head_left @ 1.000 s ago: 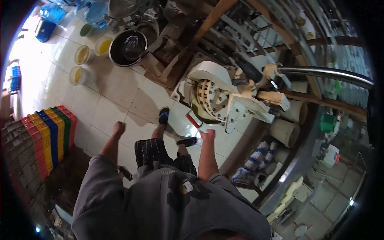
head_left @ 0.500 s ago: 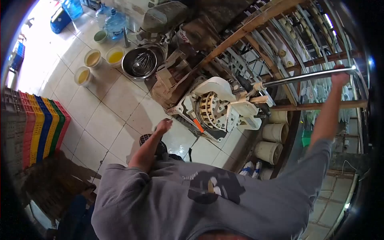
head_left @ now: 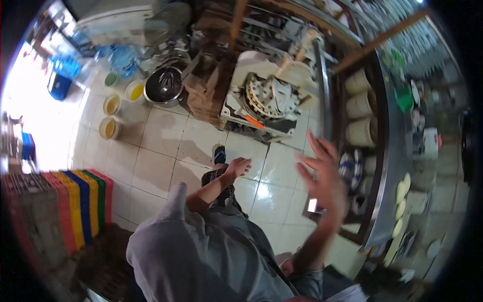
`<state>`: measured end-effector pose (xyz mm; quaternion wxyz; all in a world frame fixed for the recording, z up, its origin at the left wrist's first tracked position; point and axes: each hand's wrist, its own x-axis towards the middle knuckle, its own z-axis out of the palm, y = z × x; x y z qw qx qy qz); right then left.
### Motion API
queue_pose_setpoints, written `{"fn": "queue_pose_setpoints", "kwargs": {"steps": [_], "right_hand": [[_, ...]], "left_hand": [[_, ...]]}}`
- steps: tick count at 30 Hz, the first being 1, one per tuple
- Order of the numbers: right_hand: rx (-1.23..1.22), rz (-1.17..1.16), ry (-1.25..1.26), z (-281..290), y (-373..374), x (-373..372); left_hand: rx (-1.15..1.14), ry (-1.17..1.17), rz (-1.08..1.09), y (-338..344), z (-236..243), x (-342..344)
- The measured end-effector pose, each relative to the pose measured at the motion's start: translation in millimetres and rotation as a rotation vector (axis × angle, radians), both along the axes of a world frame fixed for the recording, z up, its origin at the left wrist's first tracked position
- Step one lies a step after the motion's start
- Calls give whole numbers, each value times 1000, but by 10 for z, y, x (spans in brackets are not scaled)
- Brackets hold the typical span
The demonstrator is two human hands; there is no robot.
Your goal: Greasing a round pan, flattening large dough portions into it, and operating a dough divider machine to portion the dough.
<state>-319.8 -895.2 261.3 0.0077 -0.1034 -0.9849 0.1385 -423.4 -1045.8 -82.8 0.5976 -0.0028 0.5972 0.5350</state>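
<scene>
My right hand (head_left: pixel 322 171) is raised over the floor with its fingers spread, slightly blurred, and holds nothing. Lower and further left hangs my left hand (head_left: pixel 239 167), also without anything in it, fingers loosely apart. Ahead of both stands a cream-coloured machine (head_left: pixel 284 93) with a round, slotted head and an orange strip on its front edge. Its long metal lever (head_left: pixel 322 75) is at the machine's right side, clear of my right hand.
A steel-topped counter (head_left: pixel 385 171) runs along the right, with pale dough pieces (head_left: pixel 400 206) on it and buckets (head_left: pixel 359 105) below. At the left are stacked coloured crates (head_left: pixel 75 201), tubs of yellow liquid (head_left: pixel 135 90), a steel bowl (head_left: pixel 161 98) and brown sacks (head_left: pixel 206 93).
My right hand has let go of the lever's end and come down and left. The lever has shifted, and my view has turned right toward the counter. My left hand remains empty.
</scene>
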Motion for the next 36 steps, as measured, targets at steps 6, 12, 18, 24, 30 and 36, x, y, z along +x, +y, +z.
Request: {"fn": "queue_pose_setpoints", "kwargs": {"steps": [6, 12, 18, 24, 30, 36], "right_hand": [[-346, -879, 403, -1697, -581, 176], [-517, -903, 326, -2391, -541, 323], [-705, -938, 88, -2820, -582, 433], [-769, -868, 16, -3185, -796, 574], [-559, -1003, 77, -2792, -683, 412], [-704, -997, 11, -2362, -550, 367]], "left_hand": [[279, -126, 105, 976, 710, 27], [-39, 425, -17, 1566, 1407, 214], [-133, 375, -11, 1369, 583, 407], [-186, 99, 99, 1049, 447, 473], [-228, 209, -4, 1288, 905, 448], [590, 772, -33, 1233, 472, 61]]}}
